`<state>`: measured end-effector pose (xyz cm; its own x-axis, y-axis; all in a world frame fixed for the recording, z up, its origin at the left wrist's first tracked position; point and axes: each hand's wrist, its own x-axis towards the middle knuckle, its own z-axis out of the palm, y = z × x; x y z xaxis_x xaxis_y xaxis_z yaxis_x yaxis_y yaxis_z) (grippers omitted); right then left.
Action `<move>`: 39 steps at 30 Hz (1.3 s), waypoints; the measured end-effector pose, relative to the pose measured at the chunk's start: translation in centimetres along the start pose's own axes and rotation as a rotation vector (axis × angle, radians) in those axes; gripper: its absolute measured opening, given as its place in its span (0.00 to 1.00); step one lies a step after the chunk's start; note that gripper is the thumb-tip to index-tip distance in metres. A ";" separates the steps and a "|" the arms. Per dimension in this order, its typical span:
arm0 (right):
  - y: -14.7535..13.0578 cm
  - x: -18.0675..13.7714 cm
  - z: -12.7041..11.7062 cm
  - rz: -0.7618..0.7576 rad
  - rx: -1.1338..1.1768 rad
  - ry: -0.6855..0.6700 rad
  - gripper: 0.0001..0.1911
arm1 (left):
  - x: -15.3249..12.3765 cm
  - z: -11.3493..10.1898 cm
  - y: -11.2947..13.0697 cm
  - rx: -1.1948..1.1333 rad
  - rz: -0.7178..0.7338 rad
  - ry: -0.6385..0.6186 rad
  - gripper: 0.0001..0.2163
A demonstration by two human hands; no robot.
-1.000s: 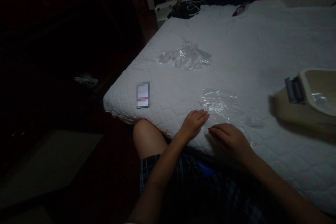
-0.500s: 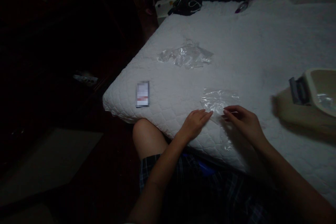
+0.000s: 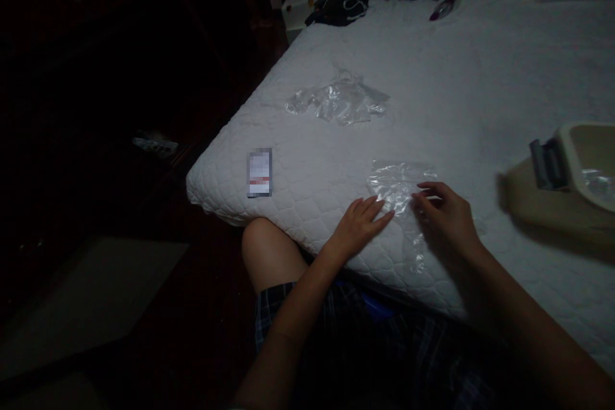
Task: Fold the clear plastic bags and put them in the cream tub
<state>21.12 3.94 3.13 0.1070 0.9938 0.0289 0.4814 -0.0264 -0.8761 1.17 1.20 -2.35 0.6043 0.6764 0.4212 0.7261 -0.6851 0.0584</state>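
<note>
A clear plastic bag (image 3: 394, 179) lies flat and creased on the white quilted bed cover, in front of me. My left hand (image 3: 358, 224) rests palm down at the bag's near left corner, its fingers spread and the fingertips on the plastic. At the bag's right side is my right hand (image 3: 446, 211), with bent fingers and a small gap between thumb and forefinger. I see nothing held in it. More clear plastic (image 3: 418, 253) lies below, partly in the right hand's shadow. Farther back is a crumpled heap of clear plastic bags (image 3: 339, 101).
A beige bin (image 3: 538, 208) with a dark clip lies at the right, clear plastic inside. A small card or packet (image 3: 260, 173), blurred out, lies near the bed's left corner. Dark cloth with a white cord (image 3: 339, 8) sits at the far edge. The room's left side is dark.
My right hand has shifted slightly up and right, its thumb and forefinger a little farther apart. The left hand's fingers have spread wider on the plastic bag.
</note>
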 end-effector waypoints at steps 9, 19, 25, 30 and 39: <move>1.2 0.7 -0.3 -0.243 -0.452 0.025 0.14 | 0.0 0.1 0.1 0.012 0.055 -0.010 0.15; 1.9 1.3 -0.3 -0.344 -0.652 -0.074 0.16 | 0.0 0.5 -0.1 0.025 0.085 -0.008 0.12; 1.8 1.3 -0.7 -0.360 -0.629 -0.095 0.17 | 0.0 0.3 0.0 0.076 0.055 -0.009 0.12; 1.4 1.0 -1.4 -0.452 -0.601 -0.028 0.16 | -0.1 0.4 0.1 0.020 0.045 0.038 0.11; 3.1 -4.6 -3.9 -0.823 -0.619 -0.189 0.13 | 0.9 0.4 2.1 -0.075 0.092 0.041 0.14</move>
<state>25.53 -1.15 2.16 -0.5677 0.7294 0.3816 0.7112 0.6681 -0.2189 3.34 0.49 -2.17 0.6524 0.5992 0.4641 0.6406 -0.7632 0.0849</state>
